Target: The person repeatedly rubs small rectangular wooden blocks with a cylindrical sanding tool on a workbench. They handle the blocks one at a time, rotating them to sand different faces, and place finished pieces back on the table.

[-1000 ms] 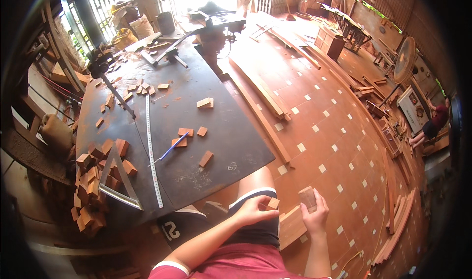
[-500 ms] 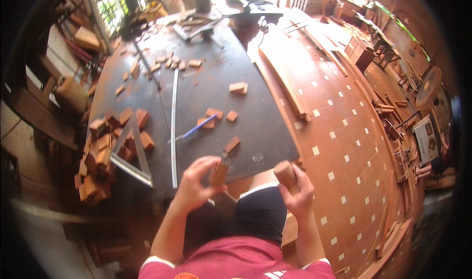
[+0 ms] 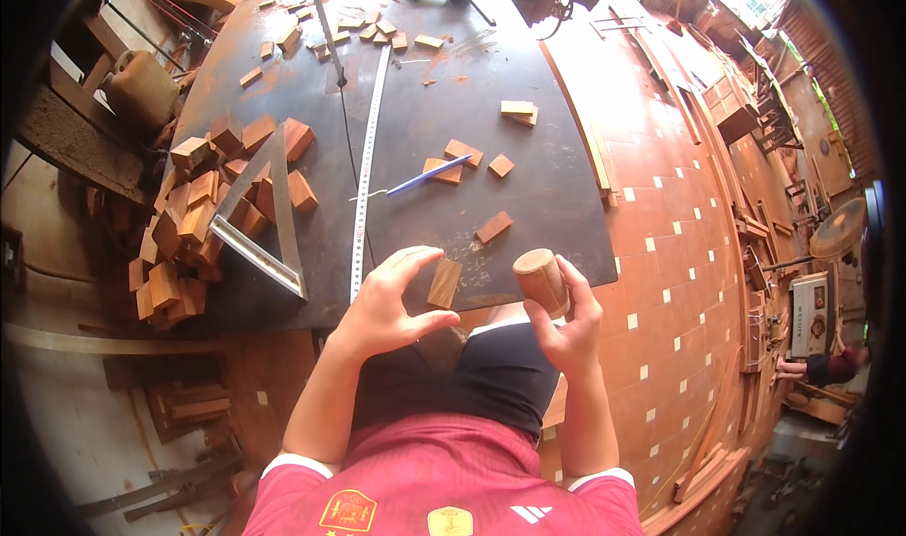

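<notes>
A wooden cylinder (image 3: 541,281) with a pale flat end stands tilted in my right hand (image 3: 569,324), whose fingers wrap round its side. My left hand (image 3: 392,300) is open, thumb and fingers spread on either side of a small rectangular wooden block (image 3: 444,283) at the table's near edge. I see no firm grip on that block. Just beyond it lies a reddish wooden block (image 3: 494,226). Farther off, a blue pen (image 3: 427,175) rests across two small blocks (image 3: 462,153), with one more block (image 3: 500,165) to their right.
A heap of wooden blocks (image 3: 193,220) covers the dark table's (image 3: 425,92) left side, a metal triangular frame (image 3: 288,215) leaning on it. A measuring tape (image 3: 370,159) runs lengthwise. Long planks (image 3: 576,111) lie along the right edge. A person (image 3: 830,366) is far right.
My left hand has opened from around the small block, which now sits at the table's edge. My right hand still holds the cylinder. The view has tilted toward me.
</notes>
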Demonstrator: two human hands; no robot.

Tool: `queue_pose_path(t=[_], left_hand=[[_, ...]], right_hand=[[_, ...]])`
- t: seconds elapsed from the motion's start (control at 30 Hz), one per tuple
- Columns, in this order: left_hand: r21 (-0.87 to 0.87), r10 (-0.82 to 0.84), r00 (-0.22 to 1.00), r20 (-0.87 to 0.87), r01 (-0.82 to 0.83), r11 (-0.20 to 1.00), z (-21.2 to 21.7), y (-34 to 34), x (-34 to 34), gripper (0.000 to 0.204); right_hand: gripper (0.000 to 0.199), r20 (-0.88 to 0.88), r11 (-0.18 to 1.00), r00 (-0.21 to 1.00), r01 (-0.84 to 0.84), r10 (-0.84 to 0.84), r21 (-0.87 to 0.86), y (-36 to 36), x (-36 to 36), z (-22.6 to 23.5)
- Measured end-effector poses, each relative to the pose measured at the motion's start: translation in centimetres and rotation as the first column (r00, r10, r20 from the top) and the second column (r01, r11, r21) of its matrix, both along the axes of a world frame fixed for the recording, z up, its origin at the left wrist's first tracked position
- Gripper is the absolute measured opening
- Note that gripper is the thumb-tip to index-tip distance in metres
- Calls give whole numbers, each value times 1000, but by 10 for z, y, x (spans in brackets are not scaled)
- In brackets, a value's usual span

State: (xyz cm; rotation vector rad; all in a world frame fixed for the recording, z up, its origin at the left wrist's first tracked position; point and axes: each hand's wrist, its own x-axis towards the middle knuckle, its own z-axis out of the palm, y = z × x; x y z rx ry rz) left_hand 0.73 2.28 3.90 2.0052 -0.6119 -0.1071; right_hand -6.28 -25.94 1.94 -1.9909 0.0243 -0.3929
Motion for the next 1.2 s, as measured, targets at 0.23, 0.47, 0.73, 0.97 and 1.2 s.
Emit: queue_pose_path(t=[0.23, 0.47, 0.73, 0.97, 1.2], left_hand=[[-35, -56, 998, -15, 56, 998, -4, 3, 19, 59], [-54, -33, 998, -52, 31, 998, -7, -2, 31, 35], [26, 129, 973, 193, -137, 990, -5, -9, 2, 52], [13, 372, 901, 223, -384, 923, -33, -31, -40, 49], [-87, 479, 820, 313, -478, 874, -49, -36, -42, 38]], right_hand=[[69, -13, 999, 1000, 3, -3, -43, 2, -14, -1], [70, -24, 999, 1000, 15, -15, -29, 2, -25, -4], [70, 7, 998, 999, -42, 42, -44, 7, -13, 3], [75, 80, 923, 943, -297, 324, -243, 36, 37, 35], [75, 73, 816, 892, -372, 446, -442, 49, 45, 39]])
